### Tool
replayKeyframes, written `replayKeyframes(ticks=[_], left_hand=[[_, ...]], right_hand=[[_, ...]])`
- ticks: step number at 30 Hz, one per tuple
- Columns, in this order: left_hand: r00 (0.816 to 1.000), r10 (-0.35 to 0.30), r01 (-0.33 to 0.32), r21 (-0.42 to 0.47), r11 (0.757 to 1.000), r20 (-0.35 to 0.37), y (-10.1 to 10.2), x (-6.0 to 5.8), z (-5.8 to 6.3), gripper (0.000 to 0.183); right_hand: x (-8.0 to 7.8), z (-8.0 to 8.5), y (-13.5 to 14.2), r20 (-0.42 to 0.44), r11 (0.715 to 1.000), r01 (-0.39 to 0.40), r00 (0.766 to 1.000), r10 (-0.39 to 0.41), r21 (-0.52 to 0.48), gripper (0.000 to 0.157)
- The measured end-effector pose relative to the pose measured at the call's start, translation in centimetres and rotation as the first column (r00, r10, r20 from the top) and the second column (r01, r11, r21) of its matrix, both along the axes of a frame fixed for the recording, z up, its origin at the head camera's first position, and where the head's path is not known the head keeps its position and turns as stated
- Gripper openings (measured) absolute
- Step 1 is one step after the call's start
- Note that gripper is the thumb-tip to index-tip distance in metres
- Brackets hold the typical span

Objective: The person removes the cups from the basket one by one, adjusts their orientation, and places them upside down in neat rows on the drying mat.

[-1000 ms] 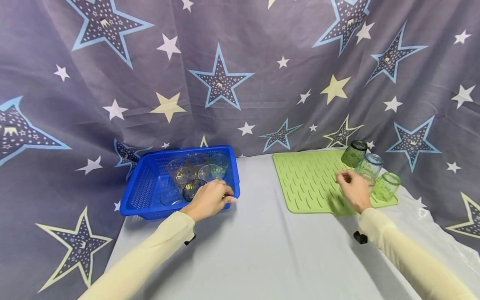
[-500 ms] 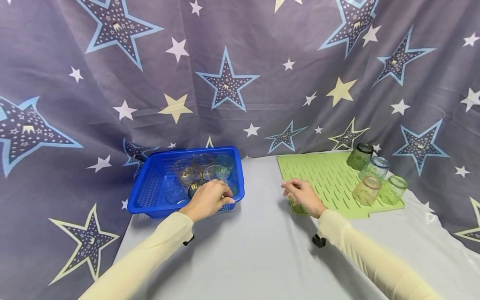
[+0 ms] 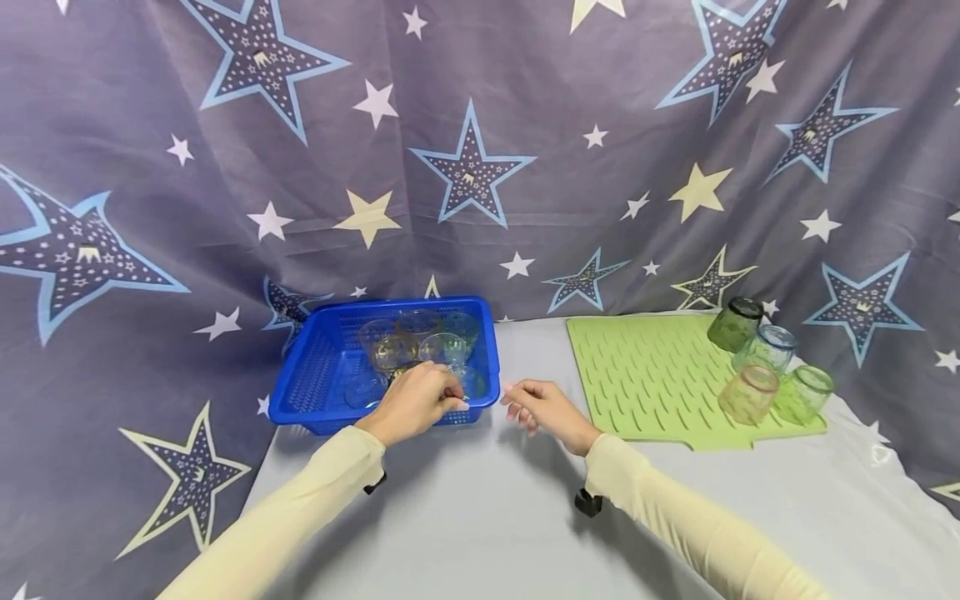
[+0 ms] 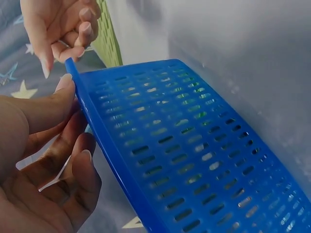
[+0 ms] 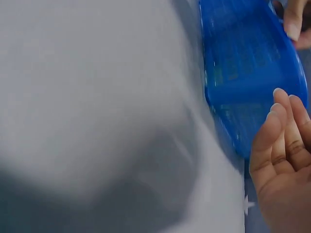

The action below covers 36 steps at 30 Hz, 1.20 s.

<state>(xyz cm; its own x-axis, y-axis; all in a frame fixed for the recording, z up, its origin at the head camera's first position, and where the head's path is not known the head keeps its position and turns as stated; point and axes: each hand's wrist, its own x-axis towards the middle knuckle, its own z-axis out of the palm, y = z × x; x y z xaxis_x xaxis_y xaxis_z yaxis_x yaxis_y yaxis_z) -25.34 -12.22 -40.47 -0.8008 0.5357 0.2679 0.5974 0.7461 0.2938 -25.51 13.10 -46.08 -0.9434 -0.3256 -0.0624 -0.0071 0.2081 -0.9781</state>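
We see the left hand (image 3: pixel 420 402) pinching the near rim of the blue basket (image 3: pixel 309 387) between thumb and fingers. The right hand (image 3: pixel 551 414) holds nothing, its fingers loosely bent, just beside the basket's right end. Inside the basket we see several glasses (image 3: pixel 392 353). Well to the right, four tinted glasses (image 3: pixel 748 397) stand along the right side of a green mat (image 3: pixel 637 375) on the white tabletop (image 3: pixel 495 525).

text: none legible | labels, brands: none legible | numbers, signs: none legible
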Motion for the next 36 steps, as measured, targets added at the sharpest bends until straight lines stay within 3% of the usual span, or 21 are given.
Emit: replayKeyframes(ticks=[7,12,19,27,32,36], left_hand=[[0.998,0.050,-0.051,0.009,0.999,0.022,-0.4,-0.4,0.8,0.009],[0.998,0.053,-0.054,0.036,0.998,0.023,-1.2,-1.8,1.8,0.017],[0.987,0.161,-0.161,-0.001,0.987,0.027,-4.4,-4.1,2.1,0.021],[0.963,0.268,-0.263,-0.108,0.959,0.040,-8.4,-7.0,2.1,0.011],[0.958,0.272,-0.251,-0.190,0.949,0.094,-10.3,-8.0,1.8,0.024],[0.968,0.233,-0.202,-0.260,0.944,0.094,-11.2,-8.1,1.6,0.031]], right_hand=[[0.4,-0.6,-1.2,0.021,0.998,-0.038,0.999,0.039,-0.058,0.045],[0.7,-0.5,-0.8,0.088,0.994,0.000,0.996,0.009,-0.105,0.045],[0.7,0.0,-1.5,0.139,0.991,0.011,0.990,0.008,-0.134,0.039],[0.6,-0.1,-2.2,0.133,0.991,0.003,0.991,0.015,-0.137,0.039],[0.5,-0.2,-2.4,0.130,0.989,0.010,0.992,0.009,-0.146,0.039],[0.4,-0.3,-2.6,0.129,0.989,0.002,0.991,0.018,-0.150,0.039]])
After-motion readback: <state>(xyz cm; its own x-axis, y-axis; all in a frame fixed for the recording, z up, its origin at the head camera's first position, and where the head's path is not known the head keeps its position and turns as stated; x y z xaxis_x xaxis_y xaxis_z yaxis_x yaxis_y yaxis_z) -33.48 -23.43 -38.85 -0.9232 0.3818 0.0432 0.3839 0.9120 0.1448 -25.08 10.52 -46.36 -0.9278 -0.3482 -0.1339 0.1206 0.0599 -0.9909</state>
